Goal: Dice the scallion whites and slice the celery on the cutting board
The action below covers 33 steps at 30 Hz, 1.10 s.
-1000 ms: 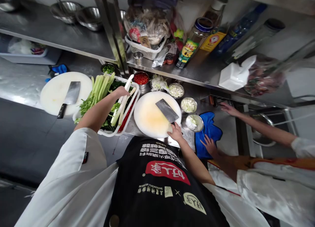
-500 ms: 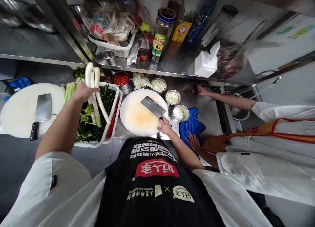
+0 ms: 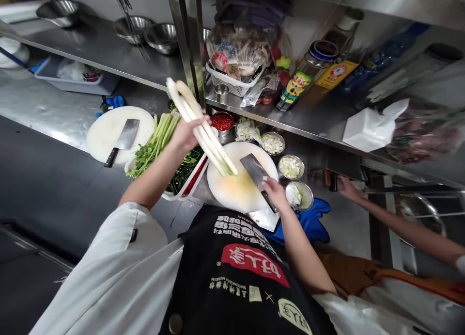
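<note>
My left hand (image 3: 189,134) is closed around several long white leeks (image 3: 205,131), held slanting above the left side of a round white cutting board (image 3: 232,192). Their pale green cut ends point down over the board. A cleaver (image 3: 254,171) lies on the board's right part, blade flat and turned away from me. My right hand (image 3: 275,193) is closed at the cleaver's dark handle, fingers near where blade and handle meet. Under my left forearm stands a white basket (image 3: 174,197) with leafy green stalks (image 3: 160,136) and dark green peppers (image 3: 185,172).
Metal bowls of chopped red chilli (image 3: 222,122) and chopped white vegetable (image 3: 273,143) line the board's far side. A blue cloth (image 3: 314,218) lies at right. Another cutting board (image 3: 105,136) with a cleaver (image 3: 127,134) sits left. A co-worker's hand (image 3: 349,188) reaches in under the overhead shelf (image 3: 247,109).
My left hand has brought the leeks from above the basket rightward over the board. The view has swung left. The co-worker's other hand, earlier on the blue cloth, no longer shows.
</note>
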Available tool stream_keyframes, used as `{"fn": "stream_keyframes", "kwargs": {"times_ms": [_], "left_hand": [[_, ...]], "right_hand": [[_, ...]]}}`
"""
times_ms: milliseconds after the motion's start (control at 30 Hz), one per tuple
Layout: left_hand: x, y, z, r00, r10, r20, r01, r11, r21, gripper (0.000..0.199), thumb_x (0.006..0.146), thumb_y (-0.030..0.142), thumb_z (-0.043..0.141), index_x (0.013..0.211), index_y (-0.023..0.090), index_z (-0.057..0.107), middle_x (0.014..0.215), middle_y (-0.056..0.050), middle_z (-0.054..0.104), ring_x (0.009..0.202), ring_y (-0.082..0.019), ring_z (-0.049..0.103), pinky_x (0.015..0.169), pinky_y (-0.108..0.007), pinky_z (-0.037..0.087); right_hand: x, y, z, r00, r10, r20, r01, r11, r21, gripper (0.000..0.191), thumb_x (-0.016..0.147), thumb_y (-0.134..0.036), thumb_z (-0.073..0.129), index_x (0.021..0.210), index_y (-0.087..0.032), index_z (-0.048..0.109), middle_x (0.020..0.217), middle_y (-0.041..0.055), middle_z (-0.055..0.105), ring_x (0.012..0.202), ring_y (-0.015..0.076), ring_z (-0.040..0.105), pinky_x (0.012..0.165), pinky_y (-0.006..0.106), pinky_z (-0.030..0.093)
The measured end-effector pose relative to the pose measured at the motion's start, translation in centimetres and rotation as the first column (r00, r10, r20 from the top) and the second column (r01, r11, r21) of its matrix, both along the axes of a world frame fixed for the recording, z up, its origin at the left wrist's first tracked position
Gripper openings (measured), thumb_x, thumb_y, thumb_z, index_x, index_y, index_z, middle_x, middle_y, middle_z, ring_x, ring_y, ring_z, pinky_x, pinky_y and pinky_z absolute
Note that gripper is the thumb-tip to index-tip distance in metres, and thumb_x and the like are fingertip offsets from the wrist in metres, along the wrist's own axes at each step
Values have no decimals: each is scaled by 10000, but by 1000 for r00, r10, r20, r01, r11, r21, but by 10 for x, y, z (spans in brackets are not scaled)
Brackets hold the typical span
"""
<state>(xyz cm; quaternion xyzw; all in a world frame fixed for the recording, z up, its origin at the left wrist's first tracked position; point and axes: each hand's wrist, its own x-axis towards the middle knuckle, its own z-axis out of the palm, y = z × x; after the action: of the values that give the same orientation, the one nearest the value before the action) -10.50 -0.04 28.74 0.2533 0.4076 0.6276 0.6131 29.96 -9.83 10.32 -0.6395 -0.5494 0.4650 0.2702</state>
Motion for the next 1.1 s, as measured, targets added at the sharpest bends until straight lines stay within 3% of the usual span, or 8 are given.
{"fn": "stream_keyframes", "kwargs": {"times_ms": [100, 167, 300, 500, 667, 900, 1000, 1100], "left_hand": [[68, -18, -46, 985, -98, 143, 110, 991, -79, 332, 681, 157, 924, 956, 127, 739, 929, -87, 799, 904, -219, 767, 980, -408, 614], [108, -28, -73, 972, -104, 210, 134, 982, -136, 333, 695, 191, 926, 966, 122, 745, 893, -87, 797, 861, -207, 768, 967, -381, 606], [148, -39, -98, 954, -78, 291, 143, 967, -209, 333, 728, 242, 905, 991, 141, 727, 931, -96, 810, 889, -217, 781, 967, -370, 600], [131, -20, -89, 975, -87, 207, 114, 986, -124, 326, 765, 219, 820, 1051, 174, 670, 1111, -117, 808, 1092, -252, 779, 1068, -412, 566], [110, 5, -85, 981, -132, -141, 130, 991, -22, 589, 654, 169, 907, 1174, 229, 637, 1003, -28, 783, 1009, -238, 782, 1009, -421, 583], [74, 33, -55, 684, -413, -602, 434, 893, -119, 347, 590, 258, 972, 847, 157, 763, 770, -29, 735, 814, -227, 736, 796, -330, 573], [66, 40, -44, 536, -519, -666, 512, 827, -233, 314, 595, 325, 976, 769, 156, 777, 767, -59, 760, 818, -241, 736, 778, -328, 563], [66, 44, -42, 514, -572, -639, 549, 792, -268, 361, 589, 414, 977, 741, 167, 762, 817, -89, 789, 818, -247, 735, 775, -343, 572]], "right_hand": [[-27, 17, 47, 911, 202, -360, -217, 976, -1, 645, 913, -687, 713, 1390, -255, 661, 1383, 119, 729, 1298, 307, 671, 1140, 508, 510], [-43, 19, 67, 823, 381, -421, -438, 898, -44, 714, 796, -626, 872, 1371, -251, 672, 1344, 99, 738, 1255, 313, 679, 1097, 496, 544], [-59, -2, 71, 816, 254, -520, -393, 903, -175, 721, 624, -498, 995, 1208, -225, 673, 1024, 34, 756, 870, 232, 711, 789, 381, 625], [-42, -40, 60, 758, 78, -648, -346, 890, -298, 540, 621, -416, 945, 1009, -223, 622, 702, -45, 661, 561, 148, 581, 531, 278, 499], [-34, -49, 68, 880, 107, -463, -221, 955, -198, 450, 651, -331, 852, 1040, -218, 657, 772, -31, 684, 652, 174, 601, 606, 297, 503], [-21, -53, 75, 936, 201, -288, -230, 971, -68, 357, 666, -330, 797, 992, -212, 709, 876, -7, 691, 796, 204, 593, 709, 303, 487], [-18, -53, 77, 928, 221, -300, -251, 966, -68, 344, 666, -319, 783, 987, -217, 711, 869, -12, 681, 784, 196, 585, 688, 286, 474], [-18, -53, 77, 914, 227, -335, -266, 961, -74, 314, 670, -310, 786, 961, -225, 704, 855, -21, 671, 766, 186, 584, 669, 278, 475]]}}
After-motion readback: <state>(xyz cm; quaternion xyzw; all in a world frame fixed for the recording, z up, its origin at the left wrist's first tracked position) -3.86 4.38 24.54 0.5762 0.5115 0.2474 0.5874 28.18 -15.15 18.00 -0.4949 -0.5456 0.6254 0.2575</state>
